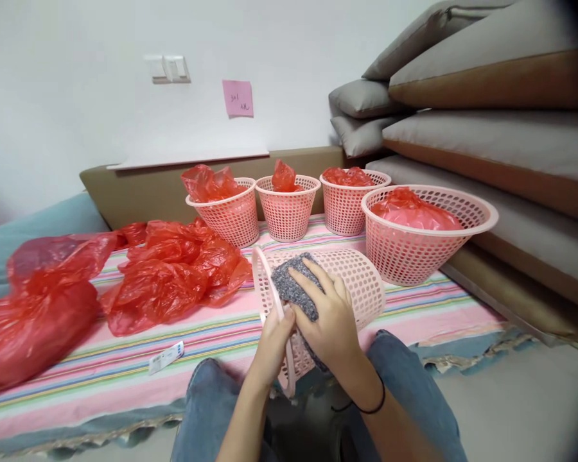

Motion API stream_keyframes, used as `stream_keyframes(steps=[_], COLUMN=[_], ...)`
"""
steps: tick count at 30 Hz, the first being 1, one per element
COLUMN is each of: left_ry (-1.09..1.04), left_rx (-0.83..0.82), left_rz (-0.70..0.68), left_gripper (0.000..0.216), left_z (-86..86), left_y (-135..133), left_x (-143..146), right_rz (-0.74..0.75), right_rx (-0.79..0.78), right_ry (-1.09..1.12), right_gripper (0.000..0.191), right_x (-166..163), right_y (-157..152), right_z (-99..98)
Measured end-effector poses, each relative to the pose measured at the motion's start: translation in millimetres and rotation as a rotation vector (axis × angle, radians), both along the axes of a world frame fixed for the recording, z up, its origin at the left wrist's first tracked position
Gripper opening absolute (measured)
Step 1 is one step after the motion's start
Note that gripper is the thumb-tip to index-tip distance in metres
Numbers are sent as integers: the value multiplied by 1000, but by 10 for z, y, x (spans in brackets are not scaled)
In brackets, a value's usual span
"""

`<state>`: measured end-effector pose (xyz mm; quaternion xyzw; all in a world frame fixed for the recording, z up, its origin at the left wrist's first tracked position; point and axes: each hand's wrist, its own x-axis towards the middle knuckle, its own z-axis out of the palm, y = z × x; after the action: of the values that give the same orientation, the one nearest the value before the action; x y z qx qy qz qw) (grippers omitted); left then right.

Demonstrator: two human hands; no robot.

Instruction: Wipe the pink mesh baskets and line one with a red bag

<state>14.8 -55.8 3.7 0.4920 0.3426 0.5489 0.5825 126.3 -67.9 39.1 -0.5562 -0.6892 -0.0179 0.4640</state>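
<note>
A pink plastic mesh basket point(356, 276) lies tipped on its side in front of me, its rim facing left. My left hand point(275, 330) grips that rim, with the fingers partly inside the opening. With my right hand point(330, 314) I press a dark grey speckled cloth point(296, 282) against the outside of the basket, near the rim. The cloth's lower end hangs down below my right hand. Part of the basket's underside is hidden by my hands and wrists.
Several upright pink baskets point(289, 215) holding red plastic bags stand behind. Crumpled red bags point(173, 276) and a filled red bag point(43, 321) lie left on the striped cloth point(125, 359), near a white label point(166, 358). Grey-brown cushions point(491, 135) are stacked right.
</note>
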Motion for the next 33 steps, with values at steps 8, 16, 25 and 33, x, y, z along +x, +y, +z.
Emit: stream_keyframes(steps=[8, 16, 25, 33], left_ry=[286, 457, 398, 327], left_rx=[10, 32, -8, -29], left_rz=[29, 56, 213, 313], left_gripper=[51, 48, 50, 48], left_z=[-261, -541, -369, -205], left_y=[-583, -823, -891, -813], left_x=[-231, -369, -466, -666], right_rz=[-361, -475, 41, -262], right_rx=[17, -17, 14, -33], right_ry=[43, 8, -108, -11], right_gripper=[41, 42, 58, 43], right_x=[1005, 954, -73, 981], right_y=[151, -87, -425, -162], right_z=[-412, -391, 42, -151])
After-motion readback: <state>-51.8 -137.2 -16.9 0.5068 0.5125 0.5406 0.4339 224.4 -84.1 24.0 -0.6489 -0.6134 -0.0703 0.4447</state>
